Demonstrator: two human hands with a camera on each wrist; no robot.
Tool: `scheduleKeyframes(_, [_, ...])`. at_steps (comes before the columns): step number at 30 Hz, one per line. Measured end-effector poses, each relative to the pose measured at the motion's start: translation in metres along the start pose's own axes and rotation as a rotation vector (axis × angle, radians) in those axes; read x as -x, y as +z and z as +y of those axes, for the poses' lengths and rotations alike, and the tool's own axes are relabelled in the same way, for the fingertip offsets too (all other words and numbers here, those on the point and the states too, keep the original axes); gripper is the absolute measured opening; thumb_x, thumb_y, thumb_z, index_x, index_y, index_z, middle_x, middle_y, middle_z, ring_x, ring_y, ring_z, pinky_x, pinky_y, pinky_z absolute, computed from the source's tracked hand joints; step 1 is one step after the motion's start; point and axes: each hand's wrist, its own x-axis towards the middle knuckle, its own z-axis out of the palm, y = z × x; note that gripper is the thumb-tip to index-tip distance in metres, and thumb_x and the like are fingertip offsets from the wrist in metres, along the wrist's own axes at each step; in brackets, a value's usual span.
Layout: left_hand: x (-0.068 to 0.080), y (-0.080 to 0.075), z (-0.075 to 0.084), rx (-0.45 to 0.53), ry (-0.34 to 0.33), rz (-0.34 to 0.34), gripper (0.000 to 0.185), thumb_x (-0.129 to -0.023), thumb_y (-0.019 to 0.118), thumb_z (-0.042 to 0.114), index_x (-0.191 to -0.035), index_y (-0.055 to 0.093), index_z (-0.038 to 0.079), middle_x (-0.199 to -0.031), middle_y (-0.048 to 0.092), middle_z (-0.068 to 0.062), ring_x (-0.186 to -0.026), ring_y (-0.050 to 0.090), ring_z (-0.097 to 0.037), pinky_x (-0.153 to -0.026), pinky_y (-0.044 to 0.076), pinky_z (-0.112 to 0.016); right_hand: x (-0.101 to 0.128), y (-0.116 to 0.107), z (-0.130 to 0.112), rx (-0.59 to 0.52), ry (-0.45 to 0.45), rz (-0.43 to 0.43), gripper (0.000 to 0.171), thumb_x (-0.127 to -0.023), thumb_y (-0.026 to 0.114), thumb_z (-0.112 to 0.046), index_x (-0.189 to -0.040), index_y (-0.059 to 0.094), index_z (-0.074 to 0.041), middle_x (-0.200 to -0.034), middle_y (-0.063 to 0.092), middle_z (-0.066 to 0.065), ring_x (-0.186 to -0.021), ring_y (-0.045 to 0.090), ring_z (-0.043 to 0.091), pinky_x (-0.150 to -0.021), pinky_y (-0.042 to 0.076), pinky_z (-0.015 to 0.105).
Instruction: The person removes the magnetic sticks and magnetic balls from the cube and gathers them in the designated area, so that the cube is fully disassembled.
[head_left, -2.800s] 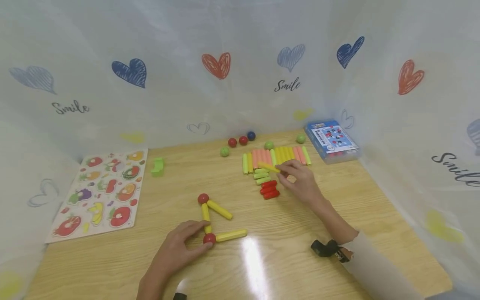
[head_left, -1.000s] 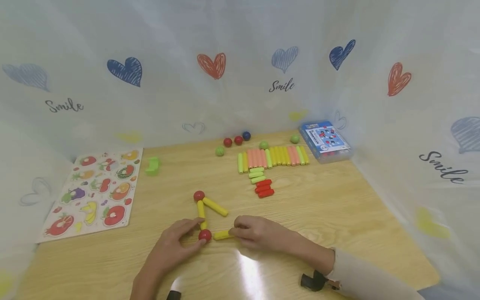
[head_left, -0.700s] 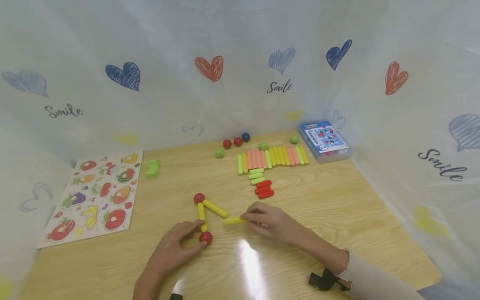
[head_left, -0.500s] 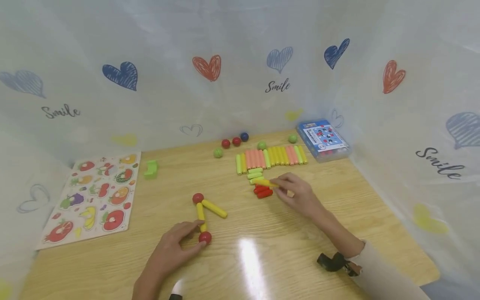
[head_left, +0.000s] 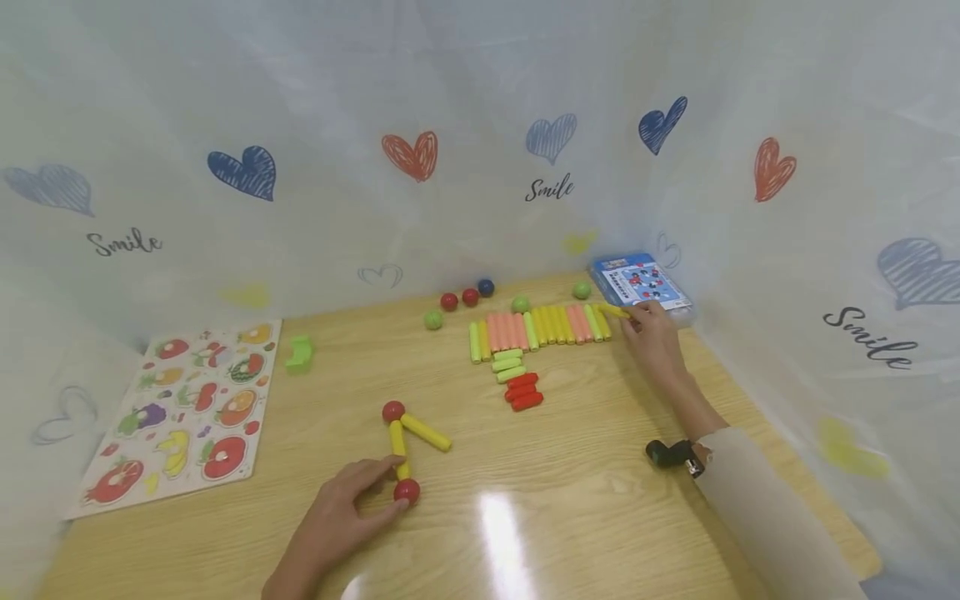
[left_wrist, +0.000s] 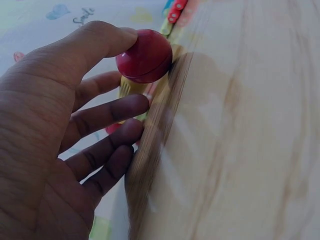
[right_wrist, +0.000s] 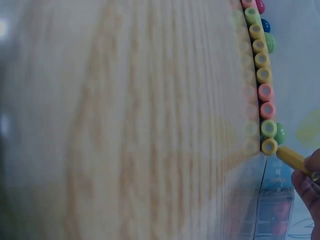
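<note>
A white curtain (head_left: 465, 100) with drawn hearts and the word "Smile" hangs around a wooden tabletop (head_left: 600, 467).

The right hand (head_left: 651, 329) pinches a yellow stick (head_left: 613, 311) in its fingertips. It holds the stick at the far right end of the row of sticks (head_left: 536, 328), just beside the last one. The row has yellow, pink and green sticks lying side by side. The blue box (head_left: 637, 283) sits right behind the hand.

The left hand (head_left: 337, 521) is near the front of the tabletop. Its thumb and fingers hold a red ball (head_left: 407, 491). A short yellow stick (head_left: 397, 438) goes up from that ball to a second red ball (head_left: 393, 411). Another yellow stick (head_left: 426, 432) slants away from the second ball.

Below the row lie three green sticks (head_left: 507, 365) and three red sticks (head_left: 522, 392). Behind the row sit green, red and blue balls (head_left: 468, 297). A green block (head_left: 299, 354) lies to the left. A fruit puzzle board (head_left: 187, 408) lies at the far left.
</note>
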Motion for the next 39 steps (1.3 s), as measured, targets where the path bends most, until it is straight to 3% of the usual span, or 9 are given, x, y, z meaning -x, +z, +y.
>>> scheduleKeyframes(4, [0.001, 0.002, 0.0, 0.004, 0.012, 0.001, 0.049, -0.075, 0.069, 0.053, -0.12, 0.058, 0.037, -0.103, 0.058, 0.025, -0.098, 0.052, 0.001, -0.086, 0.047, -0.035, 0.0, 0.003, 0.008, -0.004, 0.061, -0.089, 0.023, -0.086, 0.06, -0.006, -0.107, 0.064, 0.003, -0.094, 0.057, 0.016, -0.083, 0.054, 0.027, -0.07, 0.047, 0.04])
scheduleKeyframes(9, [0.001, 0.002, 0.0, -0.004, 0.02, 0.015, 0.049, -0.075, 0.07, 0.051, -0.12, 0.058, 0.038, -0.106, 0.057, 0.024, -0.099, 0.052, 0.001, -0.088, 0.046, -0.036, 0.002, 0.005, 0.008, -0.012, 0.075, -0.227, 0.019, -0.086, 0.057, -0.005, -0.103, 0.065, 0.002, -0.099, 0.062, 0.019, -0.089, 0.058, 0.032, -0.076, 0.048, 0.046])
scheduleKeyframes(15, [-0.002, 0.001, 0.0, -0.006, 0.015, -0.003, 0.048, -0.075, 0.068, 0.054, -0.12, 0.058, 0.039, -0.108, 0.055, 0.026, -0.097, 0.051, 0.003, -0.084, 0.047, -0.032, 0.011, -0.004, -0.014, -0.035, 0.059, -0.22, 0.02, -0.089, 0.054, -0.007, -0.104, 0.064, 0.0, -0.102, 0.061, 0.016, -0.088, 0.057, 0.029, -0.073, 0.049, 0.043])
scheduleKeyframes(18, [-0.003, 0.0, 0.001, -0.004, 0.008, -0.012, 0.048, -0.075, 0.067, 0.055, -0.12, 0.057, 0.039, -0.11, 0.054, 0.025, -0.095, 0.051, 0.003, -0.083, 0.047, -0.032, 0.022, -0.006, -0.049, -0.094, -0.083, -0.216, 0.018, -0.088, 0.055, -0.007, -0.101, 0.065, -0.001, -0.099, 0.062, 0.012, -0.082, 0.059, 0.023, -0.068, 0.051, 0.038])
scheduleKeyframes(23, [-0.001, -0.001, 0.001, 0.001, -0.011, -0.015, 0.049, -0.075, 0.067, 0.055, -0.12, 0.057, 0.041, -0.111, 0.054, 0.025, -0.095, 0.051, 0.003, -0.084, 0.047, -0.033, 0.054, 0.016, -0.131, -0.132, -0.405, -0.396, 0.021, -0.088, 0.061, -0.018, -0.105, 0.065, -0.007, -0.1, 0.062, 0.001, -0.081, 0.058, 0.009, -0.068, 0.051, 0.025])
scheduleKeyframes(27, [-0.004, 0.004, 0.0, 0.03, -0.005, -0.021, 0.05, -0.075, 0.066, 0.056, -0.121, 0.057, 0.04, -0.113, 0.054, 0.026, -0.104, 0.049, 0.001, -0.089, 0.045, -0.035, 0.083, 0.04, -0.186, -0.037, -0.508, -0.603, 0.039, -0.088, 0.059, -0.037, -0.118, 0.057, -0.012, -0.102, 0.062, -0.003, -0.087, 0.057, 0.008, -0.073, 0.05, 0.025])
scheduleKeyframes(29, [-0.005, 0.006, -0.001, 0.037, 0.003, -0.017, 0.05, -0.075, 0.066, 0.056, -0.121, 0.057, 0.04, -0.114, 0.053, 0.027, -0.107, 0.049, 0.002, -0.091, 0.044, -0.035, 0.091, 0.053, -0.206, -0.002, -0.509, -0.691, 0.045, -0.087, 0.058, -0.043, -0.12, 0.053, -0.013, -0.098, 0.06, -0.005, -0.085, 0.056, 0.008, -0.071, 0.049, 0.024])
scheduleKeyframes(34, [-0.002, 0.001, 0.0, 0.024, 0.015, 0.01, 0.049, -0.075, 0.069, 0.052, -0.12, 0.058, 0.037, -0.11, 0.056, 0.024, -0.096, 0.052, 0.002, -0.083, 0.047, -0.032, 0.095, 0.081, -0.23, -0.057, -0.516, -0.685, 0.038, -0.084, 0.063, -0.031, -0.116, 0.051, -0.014, -0.089, 0.053, -0.008, -0.074, 0.048, 0.005, -0.064, 0.044, 0.016])
scheduleKeyframes(39, [0.001, -0.005, -0.001, 0.011, 0.005, -0.013, 0.049, -0.076, 0.067, 0.054, -0.121, 0.057, 0.038, -0.112, 0.056, 0.023, -0.101, 0.051, -0.001, -0.087, 0.046, -0.034, 0.094, 0.079, -0.232, -0.109, -0.633, -0.577, 0.032, -0.083, 0.063, -0.017, -0.115, 0.061, -0.013, -0.086, 0.05, -0.006, -0.07, 0.044, 0.004, -0.061, 0.041, 0.011])
